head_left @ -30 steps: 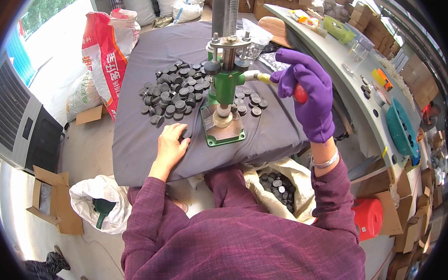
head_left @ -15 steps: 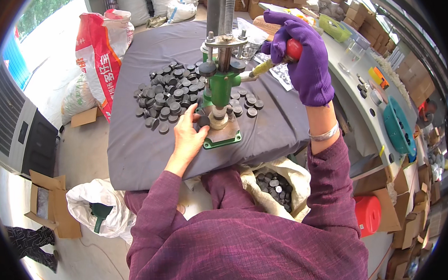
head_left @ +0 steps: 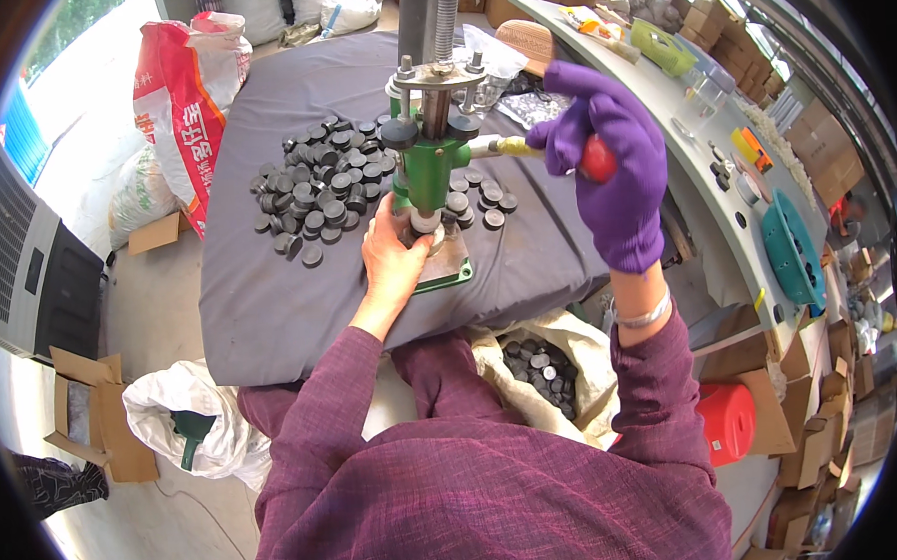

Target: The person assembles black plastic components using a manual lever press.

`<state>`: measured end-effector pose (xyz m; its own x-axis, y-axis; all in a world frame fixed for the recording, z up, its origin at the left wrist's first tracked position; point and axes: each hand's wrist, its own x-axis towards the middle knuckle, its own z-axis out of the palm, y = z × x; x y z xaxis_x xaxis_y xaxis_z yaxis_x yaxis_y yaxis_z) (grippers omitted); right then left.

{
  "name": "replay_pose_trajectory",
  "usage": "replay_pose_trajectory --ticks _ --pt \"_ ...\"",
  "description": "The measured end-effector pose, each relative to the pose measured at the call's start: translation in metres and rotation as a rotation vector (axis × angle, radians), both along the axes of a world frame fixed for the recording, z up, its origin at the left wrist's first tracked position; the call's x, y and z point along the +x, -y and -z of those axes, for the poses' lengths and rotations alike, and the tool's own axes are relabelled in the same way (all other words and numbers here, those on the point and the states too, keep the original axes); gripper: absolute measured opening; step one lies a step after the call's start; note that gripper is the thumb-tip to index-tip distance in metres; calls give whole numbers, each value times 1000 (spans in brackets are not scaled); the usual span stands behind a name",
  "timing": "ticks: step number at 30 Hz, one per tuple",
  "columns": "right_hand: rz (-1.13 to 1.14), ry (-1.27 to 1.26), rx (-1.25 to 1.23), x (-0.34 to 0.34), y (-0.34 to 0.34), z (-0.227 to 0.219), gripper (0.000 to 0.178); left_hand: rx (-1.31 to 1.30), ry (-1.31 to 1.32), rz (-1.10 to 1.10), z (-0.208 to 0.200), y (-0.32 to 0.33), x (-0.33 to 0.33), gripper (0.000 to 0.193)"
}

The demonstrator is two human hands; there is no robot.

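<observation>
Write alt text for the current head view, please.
A person's bare left hand is at the lower end of a green press, while the purple-gloved right hand holds its red-knobbed lever. Dark discs lie on the grey-covered table on both sides.

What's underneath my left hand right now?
The left hand covers the left part of the press base, whose right part and green front edge show; anything directly beneath it is hidden.

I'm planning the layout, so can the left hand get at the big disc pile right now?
Probably yes: the left hand is at the green press, and the disc pile lies close by on the grey cloth, with nothing visible between.
</observation>
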<state>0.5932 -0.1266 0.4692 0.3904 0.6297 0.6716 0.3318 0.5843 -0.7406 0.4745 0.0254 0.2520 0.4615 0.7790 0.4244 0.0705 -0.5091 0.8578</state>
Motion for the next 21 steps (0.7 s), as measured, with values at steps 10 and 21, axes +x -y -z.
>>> replay_pose_trajectory --ticks 10,21 --pt "130 354 139 -10 39 132 25 84 74 26 0 -12 -23 64" --pt "75 72 -36 -19 31 39 34 697 -560 -367 26 -54 -108 26"
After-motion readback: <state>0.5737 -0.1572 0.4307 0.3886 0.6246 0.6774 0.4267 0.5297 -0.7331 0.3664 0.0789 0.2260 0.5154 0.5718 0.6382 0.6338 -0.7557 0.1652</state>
